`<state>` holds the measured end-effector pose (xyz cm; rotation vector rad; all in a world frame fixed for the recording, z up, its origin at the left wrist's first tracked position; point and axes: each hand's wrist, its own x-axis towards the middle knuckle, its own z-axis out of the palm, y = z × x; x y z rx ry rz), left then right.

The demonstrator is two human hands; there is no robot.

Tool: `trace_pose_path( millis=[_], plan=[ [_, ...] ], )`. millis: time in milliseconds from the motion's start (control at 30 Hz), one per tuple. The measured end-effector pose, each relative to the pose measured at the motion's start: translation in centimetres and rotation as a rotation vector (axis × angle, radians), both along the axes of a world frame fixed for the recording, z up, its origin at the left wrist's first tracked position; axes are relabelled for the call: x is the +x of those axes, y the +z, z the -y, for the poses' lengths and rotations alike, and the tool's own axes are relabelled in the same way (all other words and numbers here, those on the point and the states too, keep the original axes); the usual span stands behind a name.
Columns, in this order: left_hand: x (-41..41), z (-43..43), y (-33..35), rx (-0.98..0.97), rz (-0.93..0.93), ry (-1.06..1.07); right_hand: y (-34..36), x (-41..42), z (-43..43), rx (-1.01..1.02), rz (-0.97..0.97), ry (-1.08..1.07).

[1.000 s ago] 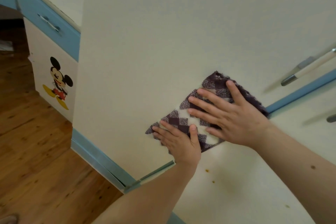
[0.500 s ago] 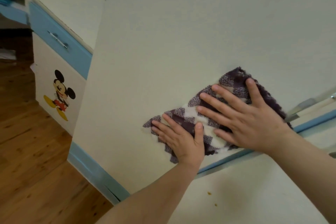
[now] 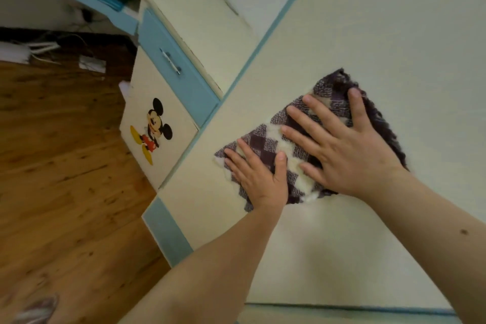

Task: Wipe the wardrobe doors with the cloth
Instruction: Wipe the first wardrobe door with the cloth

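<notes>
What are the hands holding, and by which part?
Nothing is gripped: the left hand presses the lower-left end of the cloth, the right hand its middle, flat against the wardrobe door.

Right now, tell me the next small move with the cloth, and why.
Probably slide the cloth toward the blue edge trim, palms flat. The left hand and right hand both press it flat against the wardrobe door, and a bare band of door lies between cloth and trim.
</notes>
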<state>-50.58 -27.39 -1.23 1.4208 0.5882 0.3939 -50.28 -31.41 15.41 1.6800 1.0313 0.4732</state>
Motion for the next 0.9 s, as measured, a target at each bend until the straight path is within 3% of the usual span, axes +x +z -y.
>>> trace_pose_path(
  millis=[367, 633, 900],
  plan=[
    [3.2, -5.3, -5.8, -0.044, -0.104, -0.03, -6.4, 3.6, -5.8, -0.153, 0.034, -0.014],
    [5.2, -8.8, -10.2, -0.134, -0.12, -0.077, -10.6, 5.8, -10.2, -0.175, -0.074, -0.074],
    [5.9, -9.7, -14.3, -0.085, -0.172, -0.189, -13.8, 6.5, -11.9, -0.227, -0.063, -0.07]
  ],
)
